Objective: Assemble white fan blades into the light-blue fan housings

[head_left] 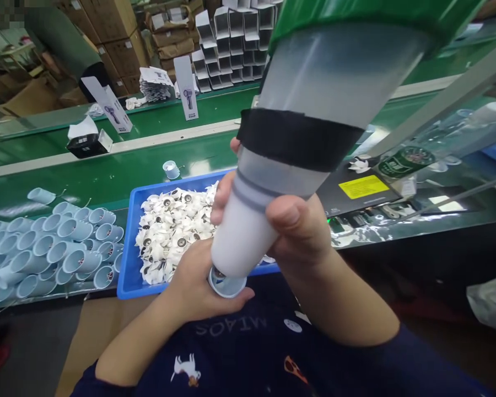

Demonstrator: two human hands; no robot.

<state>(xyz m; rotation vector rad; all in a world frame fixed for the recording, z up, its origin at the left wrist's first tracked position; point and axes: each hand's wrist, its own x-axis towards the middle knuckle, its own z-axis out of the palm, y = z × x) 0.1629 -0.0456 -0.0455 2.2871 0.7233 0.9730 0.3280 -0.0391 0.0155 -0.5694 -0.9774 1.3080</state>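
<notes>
The right hand (301, 231) is wrapped fully round the lower barrel of a white tube (248, 220), thumb in front and fingers behind. The tube is tilted, its wider end with a black band and green cap rising away towards the camera. The grip sits low, probably to steady the tip. That tip rests in a pale blue cup (229, 286), which is just in front of the near edge of the blue tray (128, 264). The left hand (198, 286) is curled closed under and round the cup, likely to keep it square beneath the tube.

The tray lies on the green desk (107, 176) and is heaped with white impellers (173, 226), close to both hands. Left of the tray lies a pile of cups (58, 242) on their sides. One single cup (171, 169) stands just behind the tray. To the right of the tray sits a black box (361, 187) with a yellow label.
</notes>
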